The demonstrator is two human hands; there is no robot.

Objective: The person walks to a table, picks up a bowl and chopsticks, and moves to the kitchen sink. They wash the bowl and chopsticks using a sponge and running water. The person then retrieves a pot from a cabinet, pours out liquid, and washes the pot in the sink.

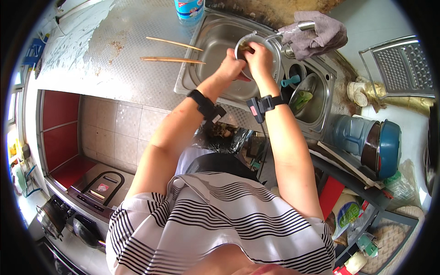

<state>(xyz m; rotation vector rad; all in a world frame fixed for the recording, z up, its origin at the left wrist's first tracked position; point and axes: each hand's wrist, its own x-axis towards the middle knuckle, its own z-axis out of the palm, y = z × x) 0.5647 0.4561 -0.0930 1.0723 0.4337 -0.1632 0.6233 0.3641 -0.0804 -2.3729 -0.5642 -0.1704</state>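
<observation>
A bowl (248, 36) is tilted over the larger basin of a stainless steel sink (211, 44). My left hand (232, 68) grips its near left side, thumb at the rim. The fingers of my right hand (260, 58) reach inside, against something brownish; whether they hold it is hidden. Water (273, 35) runs from the tap (306, 25) towards the bowl's far side. A greyish cloth (325, 36) is draped over that tap. Left of the basin, chopsticks (173, 60) lie on the metal counter, their tips over the sink's edge.
The smaller basin (314, 118) holds a blue-handled utensil (290, 80) and a green vegetable piece (302, 99). A blue-labelled bottle (189, 11) stands behind the counter. At right are a metal grater (404, 67), a clear water jug (352, 134) and a blue basin (390, 149). Below sits a black rubbish bag (228, 144).
</observation>
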